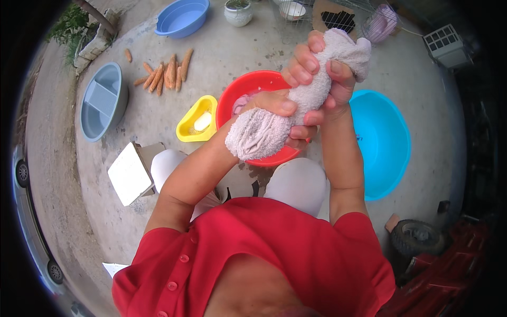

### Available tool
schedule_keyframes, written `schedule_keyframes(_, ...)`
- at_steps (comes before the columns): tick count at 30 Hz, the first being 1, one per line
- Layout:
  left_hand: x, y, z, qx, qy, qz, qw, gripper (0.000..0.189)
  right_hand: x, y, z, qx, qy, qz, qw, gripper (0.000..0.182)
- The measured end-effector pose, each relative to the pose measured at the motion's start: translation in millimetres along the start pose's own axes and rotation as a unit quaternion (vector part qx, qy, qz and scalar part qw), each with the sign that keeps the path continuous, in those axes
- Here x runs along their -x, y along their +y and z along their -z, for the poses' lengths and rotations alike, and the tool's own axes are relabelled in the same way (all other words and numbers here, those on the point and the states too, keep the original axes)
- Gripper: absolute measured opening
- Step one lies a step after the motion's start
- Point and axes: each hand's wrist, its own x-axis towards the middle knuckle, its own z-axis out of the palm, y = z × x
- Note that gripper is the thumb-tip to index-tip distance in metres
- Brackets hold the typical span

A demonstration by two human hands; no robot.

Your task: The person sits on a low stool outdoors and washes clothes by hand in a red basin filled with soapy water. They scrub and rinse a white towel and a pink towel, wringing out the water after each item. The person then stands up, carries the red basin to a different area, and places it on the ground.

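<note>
A pale pinkish towel (309,93), twisted into a thick roll, is held up in front of me in both hands. My left hand (273,102) grips its lower part, with a bunched end hanging over the wrist. Around the upper part closes my right hand (341,89), the thumb lying along the cloth. Some fingers overlap, so which hand they belong to is partly hidden. Below the towel stands a red basin (259,79) with a pink cloth (241,104) inside, mostly covered by my hands. Beside it, a yellow triangular tub (185,128) holds a white soap bar (203,121).
A cyan basin (382,146) stands at right, a grey-blue basin with washboard (105,99) at left. Corn cobs (170,73) lie on the concrete. A blue basin (182,20), plant pot (238,16) and wire cage (313,16) are farther off. A white box (128,174) is by my knee.
</note>
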Motion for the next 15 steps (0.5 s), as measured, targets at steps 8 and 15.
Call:
schedule_keyframes(8, 7, 21, 39, -0.261, 0.357, -0.005, 0.897, 0.022, 1, 28, 43, 0.299, 0.203, -0.049, 0.931, 0.027)
schedule_keyframes(15, 14, 14, 91, -0.34, 0.447, -0.046, 0.826, 0.016, 29, 74, 106, 0.561, 0.26, -0.047, 0.785, 0.02)
